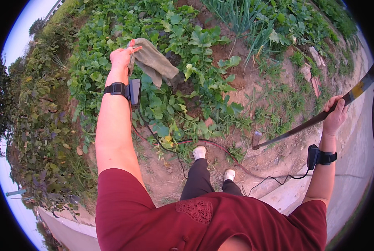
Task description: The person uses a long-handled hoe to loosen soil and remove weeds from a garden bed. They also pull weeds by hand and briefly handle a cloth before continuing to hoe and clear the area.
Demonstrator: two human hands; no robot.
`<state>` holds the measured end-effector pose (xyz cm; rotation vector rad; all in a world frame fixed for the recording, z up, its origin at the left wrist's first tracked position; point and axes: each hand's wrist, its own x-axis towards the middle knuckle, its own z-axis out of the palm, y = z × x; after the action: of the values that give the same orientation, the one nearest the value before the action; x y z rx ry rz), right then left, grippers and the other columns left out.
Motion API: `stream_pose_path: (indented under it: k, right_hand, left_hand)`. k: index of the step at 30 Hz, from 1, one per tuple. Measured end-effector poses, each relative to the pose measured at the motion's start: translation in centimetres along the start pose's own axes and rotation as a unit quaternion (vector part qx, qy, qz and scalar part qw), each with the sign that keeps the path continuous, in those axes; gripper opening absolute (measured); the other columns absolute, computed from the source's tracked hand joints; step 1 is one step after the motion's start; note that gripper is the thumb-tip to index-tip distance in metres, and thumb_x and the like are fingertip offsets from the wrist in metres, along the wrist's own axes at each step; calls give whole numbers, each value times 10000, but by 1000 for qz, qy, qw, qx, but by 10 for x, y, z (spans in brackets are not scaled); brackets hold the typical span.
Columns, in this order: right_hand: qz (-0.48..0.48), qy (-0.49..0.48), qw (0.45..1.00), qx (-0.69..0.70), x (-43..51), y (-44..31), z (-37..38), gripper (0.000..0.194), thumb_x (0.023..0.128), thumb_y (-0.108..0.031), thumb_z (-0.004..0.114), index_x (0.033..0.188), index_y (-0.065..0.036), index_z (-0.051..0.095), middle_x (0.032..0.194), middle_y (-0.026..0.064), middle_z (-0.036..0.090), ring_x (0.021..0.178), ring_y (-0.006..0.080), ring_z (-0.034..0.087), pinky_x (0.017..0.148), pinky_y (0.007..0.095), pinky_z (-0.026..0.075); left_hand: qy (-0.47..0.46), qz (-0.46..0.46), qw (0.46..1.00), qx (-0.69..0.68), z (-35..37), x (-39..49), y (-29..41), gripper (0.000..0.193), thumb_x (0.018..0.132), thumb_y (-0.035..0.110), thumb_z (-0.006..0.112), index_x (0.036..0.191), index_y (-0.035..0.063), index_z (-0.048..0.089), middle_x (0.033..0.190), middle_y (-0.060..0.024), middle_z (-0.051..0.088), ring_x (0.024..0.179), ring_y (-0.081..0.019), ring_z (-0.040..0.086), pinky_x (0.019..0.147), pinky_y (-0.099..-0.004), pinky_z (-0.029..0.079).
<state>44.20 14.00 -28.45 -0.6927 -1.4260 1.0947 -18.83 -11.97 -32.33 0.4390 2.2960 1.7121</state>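
My left hand [121, 58] is stretched out above the leafy plants, its fingers shut on a limp grey-brown cloth [152, 59]. The cloth hangs off to the right of the fist, and a bit of red shows at the fingertips. On the other side, my right hand [336, 114] is wrapped around a long dark pole [303, 126] with a yellow band near its upper part. The pole slants down to the left, its lower end close to the bare soil by the bed's edge. Its upper end runs out toward the picture's rim.
Low leafy greens [202, 47] fill the bed ahead, with spring-onion-like plants [237, 15] farther back. A red and black cable [205, 141] crosses the soil near my white shoes [199, 152]. Concrete paving [355, 150] lies at right; darker foliage [42, 125] stands at left.
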Motion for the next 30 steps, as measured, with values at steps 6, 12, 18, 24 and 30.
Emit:
stream_pose_path:
  k: [6,12,18,24,30]
  right_hand:
    - [-14,-9,1000,-14,-6,-3,8,237,970,-296,454,894,-72,450,693,22,448,539,84,420,488,212,360]
    - [-15,-8,1000,-8,-7,-3,10,239,967,-298,464,893,-72,450,694,17,451,533,86,421,483,211,361]
    - [-23,-8,1000,-10,-10,-4,13,230,961,-289,480,894,-71,452,694,16,455,534,81,419,479,206,361]
    - [-23,-7,1000,-8,-11,-6,17,230,958,-287,486,912,-63,461,695,15,467,530,76,419,476,208,364]
    - [-20,-7,999,-37,-13,-5,19,231,965,-290,469,904,-68,451,694,12,450,538,80,410,487,208,361]
  left_hand:
    - [12,5,1000,11,1,-2,40,194,827,41,608,948,-100,553,935,-133,624,827,-182,574,748,-340,439]
    - [23,-13,1000,-16,0,-4,70,194,881,41,525,1015,-98,535,1044,-147,631,939,-214,576,838,-375,430]
    - [-36,-25,993,-113,-12,-15,107,281,883,6,449,1132,-101,522,1162,-139,591,1037,-259,574,909,-342,430]
    - [-54,-2,987,-149,-23,-24,135,259,860,-41,442,1084,-96,559,1193,-74,580,1048,-202,553,977,-333,363]
    - [-33,-26,991,-130,-23,-36,159,277,872,-2,467,1119,-63,578,1173,-64,596,973,-190,585,931,-338,411]
